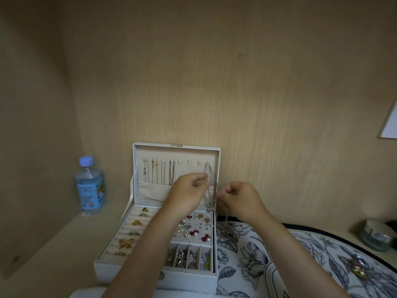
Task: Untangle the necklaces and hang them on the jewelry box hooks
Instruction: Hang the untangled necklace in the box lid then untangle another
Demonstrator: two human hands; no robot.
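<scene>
**A person hangs a silver necklace (209, 176) from the rightmost hook in the raised lid of an open jewelry box (176, 147).**

The left hand (189, 190) pinches the chain high, just under the hooks (189, 162), apparently to keep its loop seated. The right hand (240, 198), fingers curled, pinches the same strand lower and draws it aside. This is likely to hold it clear of a heavier chain (226, 215), which drops from beneath that hand to a tangled pile (228, 233) on the floral cloth (300, 265) beside the box. Several hung necklaces (162, 174) fall straight from the left hooks, and those between stand bare. A water bottle (90, 186) stands to the left.
</scene>
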